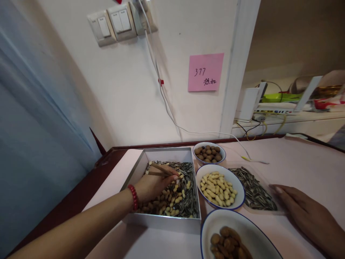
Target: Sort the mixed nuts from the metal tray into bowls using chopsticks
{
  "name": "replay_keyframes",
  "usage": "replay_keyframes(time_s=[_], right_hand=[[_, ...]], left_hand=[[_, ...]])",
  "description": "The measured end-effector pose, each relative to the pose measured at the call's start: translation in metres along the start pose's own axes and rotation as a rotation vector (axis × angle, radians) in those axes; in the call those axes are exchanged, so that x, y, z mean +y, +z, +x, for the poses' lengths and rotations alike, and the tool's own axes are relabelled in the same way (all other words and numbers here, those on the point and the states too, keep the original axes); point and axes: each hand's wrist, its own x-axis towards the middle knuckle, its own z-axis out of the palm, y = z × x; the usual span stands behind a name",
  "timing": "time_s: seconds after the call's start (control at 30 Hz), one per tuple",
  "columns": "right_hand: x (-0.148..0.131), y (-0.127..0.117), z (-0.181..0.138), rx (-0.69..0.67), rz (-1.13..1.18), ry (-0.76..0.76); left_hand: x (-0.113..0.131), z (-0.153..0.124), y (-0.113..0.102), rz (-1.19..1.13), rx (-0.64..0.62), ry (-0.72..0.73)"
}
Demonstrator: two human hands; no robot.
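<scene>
My left hand (153, 185) reaches into a grey rectangular box (164, 220) and grips a pair of wooden chopsticks (157, 170). The box holds mixed sunflower seeds, peanuts and brown nuts, and the chopsticks lie over the mix. A red bead bracelet is on that wrist. My right hand (304, 208) lies flat on the table at the right, fingers stretched out, holding nothing, next to a clear tray of sunflower seeds (253, 190).
A blue-rimmed white bowl of peanuts (219, 187) stands between box and seed tray. A small bowl of brown nuts (209, 153) is behind it; another bowl of almonds (231, 241) is in front. A white cable (167, 104) hangs down the wall. A pink note (205, 72) is stuck there.
</scene>
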Motion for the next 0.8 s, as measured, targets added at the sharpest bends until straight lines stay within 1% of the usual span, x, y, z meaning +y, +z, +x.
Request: replay_keyframes(time_s=[0.13,0.23,0.37,0.47,0.57,0.67,0.73,0.8], right_hand=[[0.002,0.001,0.002,-0.006,0.003,-0.007],[0.002,0.002,0.003,-0.003,-0.001,-0.008],[0.005,0.003,0.003,0.008,0.0,-0.031],[0.008,0.005,0.005,0.017,0.001,-0.038],[0.009,0.006,0.006,0.014,0.004,-0.041],[0.008,0.005,0.005,0.007,0.005,-0.034],[0.007,0.003,0.004,0.005,0.006,-0.028],[0.007,0.002,0.004,0.003,0.006,-0.025]], left_hand=[[-0.004,0.005,0.001,-0.117,0.041,-0.116],[-0.007,0.009,-0.001,-0.265,0.036,-0.201],[-0.01,0.008,-0.01,-0.462,0.053,-0.308],[-0.007,0.004,-0.021,-0.581,0.095,-0.349],[0.006,0.0,-0.031,-0.679,0.126,-0.349],[0.029,-0.001,-0.035,-0.747,0.138,-0.322],[0.046,0.002,-0.031,-0.797,0.124,-0.275],[0.061,0.006,-0.021,-0.819,0.074,-0.213]])
